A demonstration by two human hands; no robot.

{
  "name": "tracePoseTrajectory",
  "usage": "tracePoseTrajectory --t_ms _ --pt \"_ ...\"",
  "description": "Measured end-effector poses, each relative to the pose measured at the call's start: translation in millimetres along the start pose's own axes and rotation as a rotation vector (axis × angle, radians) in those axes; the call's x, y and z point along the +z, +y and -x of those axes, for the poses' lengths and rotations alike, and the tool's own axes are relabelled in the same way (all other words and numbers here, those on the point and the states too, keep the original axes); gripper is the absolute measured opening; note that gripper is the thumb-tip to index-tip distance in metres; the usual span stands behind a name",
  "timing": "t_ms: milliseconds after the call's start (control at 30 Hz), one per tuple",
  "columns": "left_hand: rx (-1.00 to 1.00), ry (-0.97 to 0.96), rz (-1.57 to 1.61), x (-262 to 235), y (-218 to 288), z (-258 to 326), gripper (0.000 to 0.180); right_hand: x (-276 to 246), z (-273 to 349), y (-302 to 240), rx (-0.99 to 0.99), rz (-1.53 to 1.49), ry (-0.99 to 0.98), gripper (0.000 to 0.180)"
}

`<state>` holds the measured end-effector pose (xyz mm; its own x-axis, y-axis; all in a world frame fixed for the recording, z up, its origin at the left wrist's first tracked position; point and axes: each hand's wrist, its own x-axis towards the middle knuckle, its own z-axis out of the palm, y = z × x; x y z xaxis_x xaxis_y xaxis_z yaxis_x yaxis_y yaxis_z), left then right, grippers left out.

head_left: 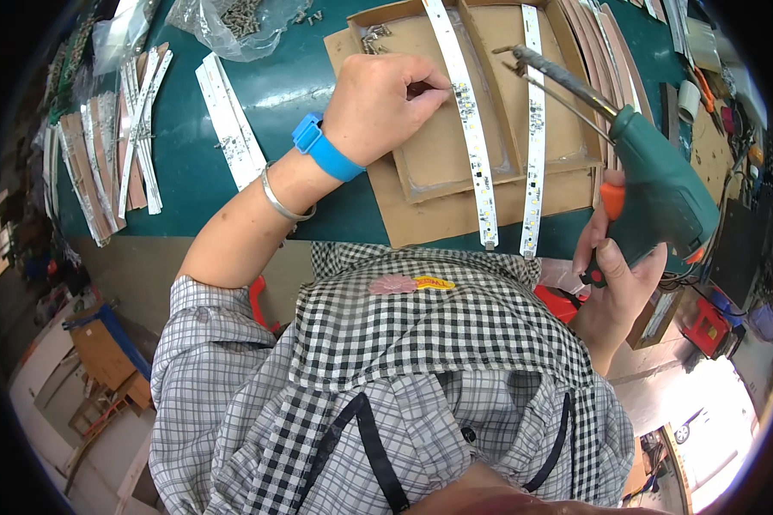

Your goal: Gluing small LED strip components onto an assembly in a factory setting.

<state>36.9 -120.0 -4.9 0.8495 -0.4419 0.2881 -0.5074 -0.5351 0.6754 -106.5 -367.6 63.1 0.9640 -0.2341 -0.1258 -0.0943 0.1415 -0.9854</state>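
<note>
Head view: your left hand (378, 107) pinches a small part against the white LED strip (468, 129) lying on the cardboard tray (442, 163) on the table (292, 94). Your right hand (614, 292) has its grip clenched on the green soldering gun (653, 184), tip hovering over the tray. Risk: the hot tip could drift into your fingers or scorch the cardboard.

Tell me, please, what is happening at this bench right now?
A person in a checked shirt sits at a green-topped table. The left hand, with a blue wristband, pinches something small against a long white LED strip lying across a shallow brown cardboard tray. The right hand holds a green pistol-shaped soldering gun by its handle, its metal tip raised above a second white strip. More strips are stacked at the left.
</note>
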Motion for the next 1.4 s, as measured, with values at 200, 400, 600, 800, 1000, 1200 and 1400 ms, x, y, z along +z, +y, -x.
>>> tracePoseTrajectory --t_ms 200,400,600,800,1000,1200,1400 --pt "0.047 -0.040 -0.109 -17 15 2 0.027 -4 -1 16 -0.123 0.133 0.050 0.067" --pt "0.459 -0.241 -0.052 -26 60 20 0.025 -9 -1 58 -0.408 0.559 -0.020 0.049" --pt "0.696 -0.323 -0.106 5 61 25 0.011 5 6 69 -0.297 0.528 0.037 0.040" --pt "0.804 -0.246 -0.107 -13 69 25 0.013 10 8 69 -0.199 0.246 0.167 0.058" --pt "0.784 -0.053 -0.121 -78 74 65 0.028 13 12 51 -0.220 0.099 0.132 0.074" --pt "0.482 0.002 -0.530 -141 41 104 0.036 26 10 45 -0.185 0.121 0.059 0.072" --pt "0.350 0.111 -0.547 -134 -7 139 0.036 29 0 52 -0.189 0.184 -0.033 0.057"
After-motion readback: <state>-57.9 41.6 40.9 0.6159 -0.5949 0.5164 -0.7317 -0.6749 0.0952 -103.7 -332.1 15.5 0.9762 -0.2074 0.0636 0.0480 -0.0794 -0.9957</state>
